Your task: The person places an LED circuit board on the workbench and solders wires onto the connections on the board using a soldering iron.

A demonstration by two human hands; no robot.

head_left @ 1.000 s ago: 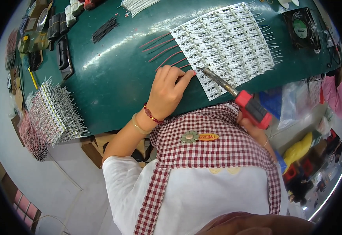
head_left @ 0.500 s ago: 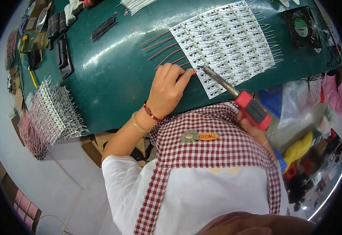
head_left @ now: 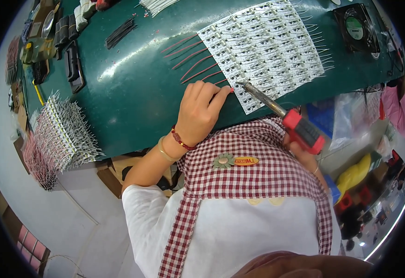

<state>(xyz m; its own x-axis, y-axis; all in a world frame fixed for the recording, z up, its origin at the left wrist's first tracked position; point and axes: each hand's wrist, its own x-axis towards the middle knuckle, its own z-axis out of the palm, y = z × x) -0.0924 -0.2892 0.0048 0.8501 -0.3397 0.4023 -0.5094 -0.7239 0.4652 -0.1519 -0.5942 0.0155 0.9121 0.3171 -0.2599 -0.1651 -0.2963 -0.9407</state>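
Green matting covers the table (head_left: pixel 133 92), seen from above by a person wearing a white top and a red-and-white checked apron. Toward the far right of the table lies a large white panel of small circuit boards (head_left: pixel 267 51), set at a slant, with thin wire leads sticking out along its right edge. The left hand (head_left: pixel 200 113) rests palm down on the table just beside the panel's near left corner, fingers held close together and stretched forward, the fingertips pressing the end of a red wire (head_left: pixel 221 82) against the panel's edge; whether the wire is pinched or only pressed down cannot be told. A beaded red bracelet and a pale bangle circle that wrist. The right hand (head_left: pixel 304 155) is mostly hidden behind the apron's edge, closed around the red and black handle of a soldering iron (head_left: pixel 281 113), whose metal shaft slants up and to the left so that its tip meets the panel's near edge, just beside the left fingertips. Several more red wires (head_left: pixel 188 58) lie side by side on the mat left of the panel. At the table's near left edge sits a stack of assembled boards bristling with white leads (head_left: pixel 66 132), with a pinkish stack beside it. Black parts (head_left: pixel 72 67) and a bundle of dark wires (head_left: pixel 121 32) lie at the far left, and a small black fan (head_left: pixel 356 28) stands at the far right corner.
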